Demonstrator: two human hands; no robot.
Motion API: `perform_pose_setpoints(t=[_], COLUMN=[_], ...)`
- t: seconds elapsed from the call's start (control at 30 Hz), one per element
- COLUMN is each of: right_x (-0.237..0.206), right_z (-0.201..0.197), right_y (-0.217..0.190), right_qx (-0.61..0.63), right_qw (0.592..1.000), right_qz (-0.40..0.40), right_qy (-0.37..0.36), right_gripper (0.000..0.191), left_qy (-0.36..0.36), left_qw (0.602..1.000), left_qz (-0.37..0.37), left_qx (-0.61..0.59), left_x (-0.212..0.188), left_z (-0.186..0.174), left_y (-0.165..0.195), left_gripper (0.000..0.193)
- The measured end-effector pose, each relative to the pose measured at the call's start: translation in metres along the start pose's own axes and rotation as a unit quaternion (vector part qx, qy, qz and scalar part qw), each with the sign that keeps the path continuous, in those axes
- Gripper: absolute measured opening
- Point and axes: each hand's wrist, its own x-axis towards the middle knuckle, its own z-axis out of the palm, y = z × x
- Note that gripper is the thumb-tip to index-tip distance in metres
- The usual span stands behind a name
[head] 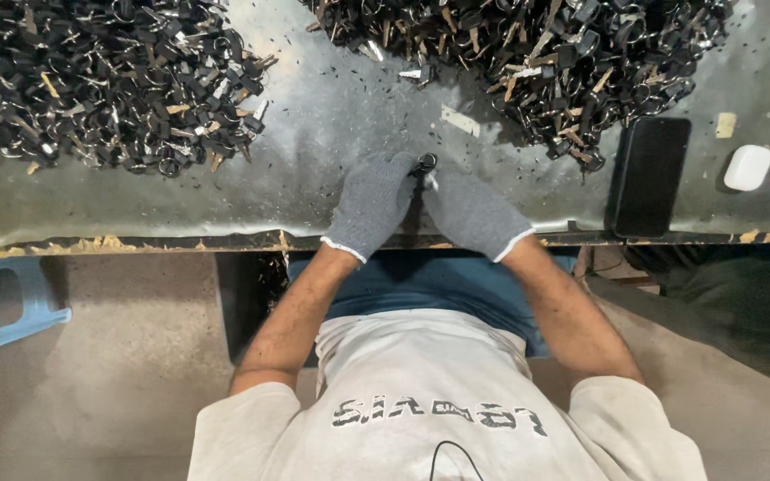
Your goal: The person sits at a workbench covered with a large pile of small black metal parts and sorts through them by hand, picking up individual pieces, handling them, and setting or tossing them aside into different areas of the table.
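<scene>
Both my hands wear grey knit gloves and meet at the near edge of a metal table (331,116). My left hand (372,205) and my right hand (474,214) pinch one small black part with a metal ring (423,164) between their fingertips. A large heap of similar black parts with rings and tan bits (100,80) lies at the far left. A second heap (545,53) lies at the far right, just beyond my hands.
A black phone (649,175) lies flat on the table to the right, with a small white case (748,167) beyond it. Small black scraps dot the tabletop. A blue stool (2,307) stands on the floor at left, below the table edge.
</scene>
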Motion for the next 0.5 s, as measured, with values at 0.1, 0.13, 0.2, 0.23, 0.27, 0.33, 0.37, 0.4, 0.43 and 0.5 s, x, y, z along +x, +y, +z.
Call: perform_pose_setpoints(t=[0.1, 0.13, 0.2, 0.23, 0.27, 0.33, 0.37, 0.4, 0.43, 0.5], right_x=[-0.006, -0.012, -0.022, -0.026, -0.028, -0.028, -0.026, -0.023, -0.02, -0.015], right_z=[-0.01, -0.011, -0.009, -0.008, -0.007, -0.003, -0.001, 0.001, 0.003, 0.009], right_y=[-0.006, -0.01, -0.018, -0.021, -0.023, -0.024, -0.024, -0.023, -0.022, -0.02], right_qx=[0.048, 0.061, -0.005, -0.037, -0.05, -0.077, -0.057, -0.038, -0.019, -0.145], right_qw=[0.997, 0.995, 0.997, 0.992, 0.99, 0.986, 0.989, 0.991, 0.993, 0.981], right_qz=[0.06, 0.083, 0.017, -0.014, -0.013, -0.01, 0.008, 0.025, 0.043, 0.04], right_qy=[-0.006, -0.004, 0.078, 0.122, 0.131, 0.148, 0.137, 0.125, 0.112, 0.125], right_gripper=[0.045, 0.053, 0.048, 0.045, 0.042, 0.035, 0.034, 0.034, 0.034, 0.024], left_qy=[0.056, 0.052, 0.031, 0.036, 0.043, 0.051, 0.052, 0.054, 0.059, 0.068], left_qw=[0.998, 0.999, 0.999, 0.999, 0.998, 0.997, 0.997, 0.997, 0.996, 0.994], left_qz=[0.01, 0.012, 0.009, 0.014, 0.021, 0.028, 0.029, 0.028, 0.04, 0.065], left_qx=[-0.019, -0.008, 0.01, 0.019, 0.029, 0.042, 0.045, 0.048, 0.053, 0.064], left_x=[-0.003, -0.003, -0.009, -0.011, -0.012, -0.015, -0.016, -0.017, -0.017, -0.018], left_z=[-0.004, -0.002, 0.002, 0.005, 0.008, 0.013, 0.015, 0.016, 0.017, 0.017], left_y=[-0.001, -0.001, 0.0, -0.001, -0.002, -0.004, -0.005, -0.005, -0.005, -0.005], left_gripper=[0.056, 0.046, 0.026, 0.027, 0.027, 0.026, 0.024, 0.023, 0.025, 0.03])
